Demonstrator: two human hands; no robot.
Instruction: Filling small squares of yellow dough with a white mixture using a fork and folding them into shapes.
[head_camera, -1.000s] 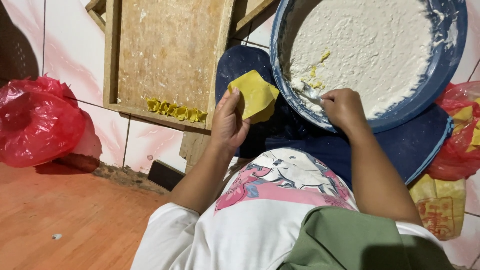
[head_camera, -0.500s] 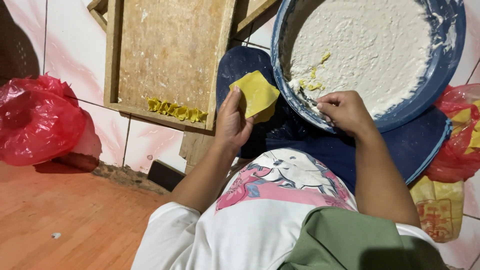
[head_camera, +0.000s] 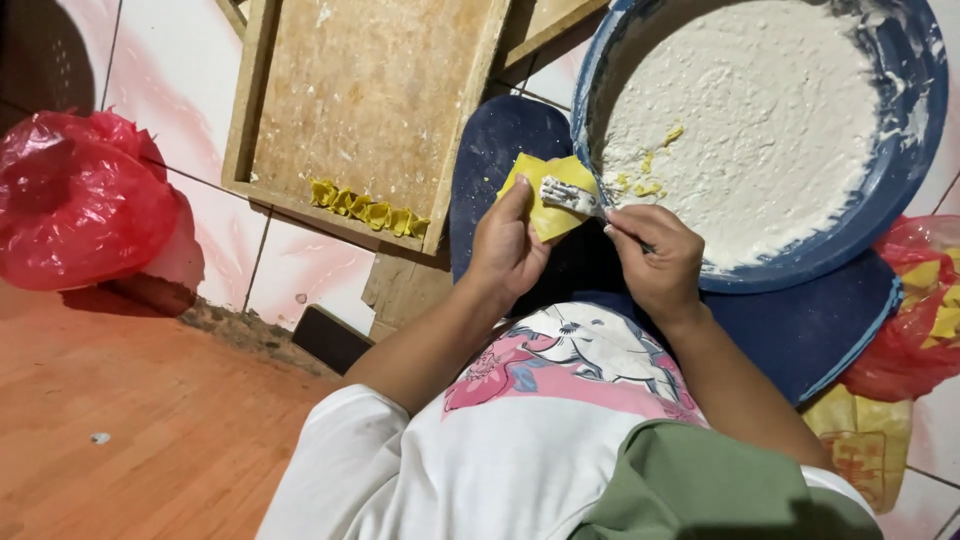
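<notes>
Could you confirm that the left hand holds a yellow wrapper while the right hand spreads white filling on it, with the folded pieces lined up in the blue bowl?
Not quite: the head view shows the folded pieces in the wooden tray, not the blue bowl. The rest holds: left hand, yellow wrapper, right hand.

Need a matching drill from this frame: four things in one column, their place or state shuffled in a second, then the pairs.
Things:
1. yellow wrapper
2. blue basin
3. wooden tray
4. red plastic bag

Places or states:
A. holds a row of folded yellow pieces along its lower edge
B. lies alone on the floor at far left
C. held open in the left hand
D. filled with white paste

The right hand brings a paste-coated utensil onto the wrapper.

Pairs: 1-C, 2-D, 3-A, 4-B
</notes>
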